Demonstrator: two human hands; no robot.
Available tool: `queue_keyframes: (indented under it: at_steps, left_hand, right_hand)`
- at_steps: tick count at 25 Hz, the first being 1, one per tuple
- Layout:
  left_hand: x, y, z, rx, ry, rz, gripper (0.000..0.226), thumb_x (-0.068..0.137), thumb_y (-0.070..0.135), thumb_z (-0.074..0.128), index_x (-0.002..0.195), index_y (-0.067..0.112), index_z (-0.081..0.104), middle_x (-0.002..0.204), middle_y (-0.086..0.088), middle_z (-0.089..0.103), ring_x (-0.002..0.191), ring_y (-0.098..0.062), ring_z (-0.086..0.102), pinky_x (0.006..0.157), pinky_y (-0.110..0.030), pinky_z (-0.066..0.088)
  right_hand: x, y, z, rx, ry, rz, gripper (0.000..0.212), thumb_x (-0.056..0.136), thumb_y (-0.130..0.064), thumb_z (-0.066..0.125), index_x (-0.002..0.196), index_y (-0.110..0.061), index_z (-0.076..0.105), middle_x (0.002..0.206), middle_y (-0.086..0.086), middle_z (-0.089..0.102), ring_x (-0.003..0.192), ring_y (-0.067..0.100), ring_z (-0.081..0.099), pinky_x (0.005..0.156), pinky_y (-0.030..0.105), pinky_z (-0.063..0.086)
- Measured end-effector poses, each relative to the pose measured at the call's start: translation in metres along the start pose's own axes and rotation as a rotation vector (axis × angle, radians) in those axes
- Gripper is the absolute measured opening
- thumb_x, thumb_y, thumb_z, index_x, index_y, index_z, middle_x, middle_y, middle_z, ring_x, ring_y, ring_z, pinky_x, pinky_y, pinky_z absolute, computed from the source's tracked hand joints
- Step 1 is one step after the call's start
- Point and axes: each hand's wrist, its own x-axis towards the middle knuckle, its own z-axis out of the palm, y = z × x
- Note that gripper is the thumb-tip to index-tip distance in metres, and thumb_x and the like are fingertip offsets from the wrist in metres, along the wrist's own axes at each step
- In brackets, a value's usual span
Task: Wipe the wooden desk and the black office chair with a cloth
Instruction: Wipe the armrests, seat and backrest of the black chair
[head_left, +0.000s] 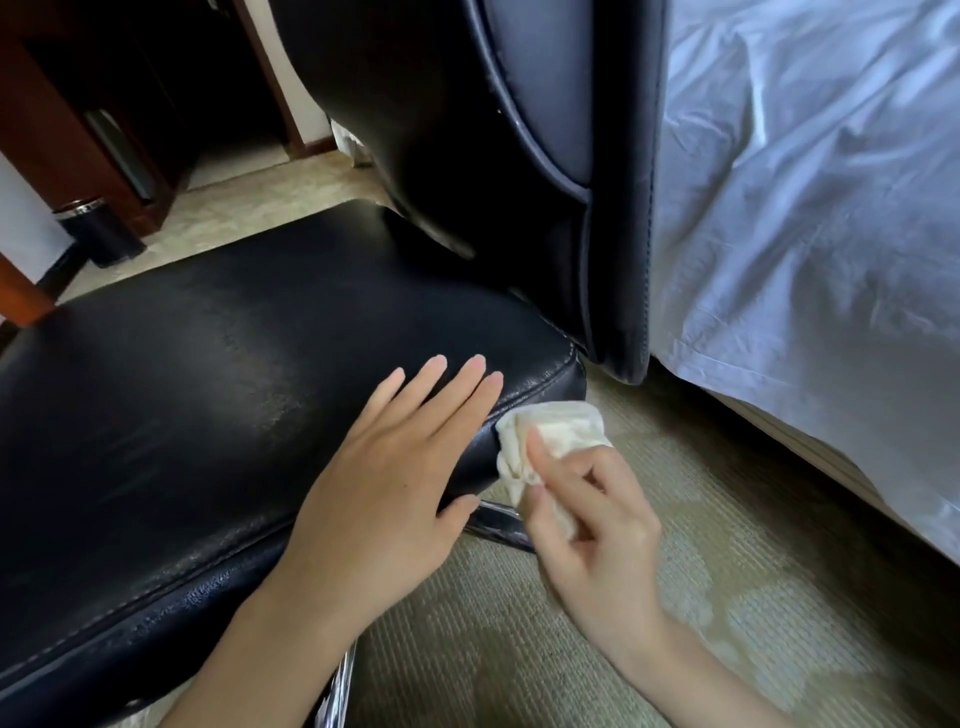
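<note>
Chair step under way: cloth (550, 434) bunched in right hand (592, 525), pinched by thumb and fingers, pressed to side edge of black seat (208, 389) near rear corner. Left hand (389, 473) flat, fingers straight, steadying seat top. Next, likely: drag along edge, then backrest (441, 130).

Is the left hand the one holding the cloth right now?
No, the right hand grips the bunched cloth against the chair seat edge, while the left hand rests flat on top.
</note>
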Motion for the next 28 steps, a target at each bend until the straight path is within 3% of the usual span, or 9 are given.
queue_keyframes:
  at_steps: [3, 7, 9, 12, 16, 21, 25, 28]
  left_hand:
    - [-0.002, 0.001, 0.0, -0.001, -0.012, -0.016, 0.098, 0.066, 0.033, 0.082, 0.148, 0.019, 0.031, 0.154, 0.007, 0.03, 0.141, -0.014, 0.023, 0.115, -0.031, 0.007]
    - [0.001, 0.004, -0.002, -0.015, -0.025, -0.042, 0.099, 0.063, 0.034, 0.084, 0.147, 0.02, 0.032, 0.153, 0.007, 0.031, 0.141, -0.015, 0.028, 0.119, -0.031, 0.011]
    - [0.005, 0.007, -0.006, -0.037, -0.027, -0.034, 0.093, 0.073, 0.033, 0.077, 0.15, 0.022, 0.025, 0.157, 0.009, 0.021, 0.145, -0.014, 0.018, 0.117, -0.029, 0.001]
    - [0.013, 0.011, -0.012, -0.128, -0.037, -0.04, 0.083, 0.087, 0.03, 0.062, 0.153, 0.02, 0.01, 0.16, 0.007, 0.004, 0.148, -0.017, -0.001, 0.111, -0.025, -0.014]
    - [0.04, 0.006, -0.025, -0.222, -0.267, -0.049, 0.081, 0.092, 0.034, 0.054, 0.153, 0.018, 0.003, 0.161, 0.002, -0.005, 0.147, -0.02, -0.01, 0.116, -0.029, -0.009]
    - [0.039, -0.042, -0.065, -0.029, -0.438, 0.007, 0.067, 0.092, 0.05, 0.049, 0.15, 0.03, 0.021, 0.159, 0.008, 0.013, 0.145, -0.011, 0.016, 0.118, -0.036, 0.009]
    - [0.008, -0.093, -0.084, -0.034, -0.63, -0.245, 0.082, 0.081, 0.071, 0.045, 0.15, 0.039, 0.014, 0.159, 0.014, 0.005, 0.146, -0.012, 0.01, 0.119, -0.035, 0.011]
    - [-0.001, -0.12, -0.088, -0.056, -0.629, -0.267, 0.074, 0.084, 0.071, 0.039, 0.148, 0.044, 0.013, 0.159, 0.017, 0.004, 0.146, -0.009, 0.008, 0.118, -0.032, 0.008]
  right_hand:
    - [0.035, -0.004, -0.005, -0.121, 0.014, 0.062, 0.035, 0.088, -0.024, 0.052, 0.118, -0.015, 0.067, 0.074, -0.003, 0.048, 0.068, 0.017, 0.05, 0.064, 0.026, 0.043]
    - [0.093, -0.015, -0.006, -0.464, -0.224, 0.166, 0.026, 0.092, -0.036, 0.051, 0.097, -0.023, 0.073, 0.072, -0.005, 0.041, 0.07, 0.018, 0.052, 0.06, 0.034, 0.046]
    - [0.112, -0.018, 0.0, -0.587, -0.292, 0.155, 0.031, 0.095, -0.04, 0.048, 0.091, -0.019, 0.071, 0.073, -0.005, 0.038, 0.076, 0.021, 0.054, 0.062, 0.033, 0.045]
    - [0.136, -0.018, 0.016, -0.758, -0.359, 0.127, 0.04, 0.098, -0.041, 0.04, 0.096, -0.013, 0.069, 0.091, 0.001, 0.05, 0.092, 0.027, 0.057, 0.07, 0.034, 0.045]
    - [0.157, -0.015, 0.028, -0.888, -0.48, 0.065, 0.04, 0.1, -0.039, 0.036, 0.106, -0.013, 0.066, 0.105, 0.005, 0.055, 0.104, 0.026, 0.053, 0.074, 0.035, 0.04]
    - [0.171, -0.023, 0.044, -0.896, -0.673, 0.021, 0.039, 0.099, -0.038, 0.038, 0.117, -0.012, 0.062, 0.115, 0.01, 0.052, 0.11, 0.033, 0.052, 0.084, 0.039, 0.043]
    - [0.163, -0.057, 0.088, -0.786, -0.81, -0.157, 0.039, 0.099, -0.039, 0.037, 0.121, -0.015, 0.061, 0.117, 0.01, 0.052, 0.109, 0.034, 0.054, 0.087, 0.039, 0.044]
    - [0.157, -0.075, 0.118, -0.668, -0.917, -0.171, 0.037, 0.099, -0.036, 0.036, 0.118, -0.016, 0.061, 0.116, 0.009, 0.052, 0.107, 0.032, 0.053, 0.089, 0.039, 0.042]
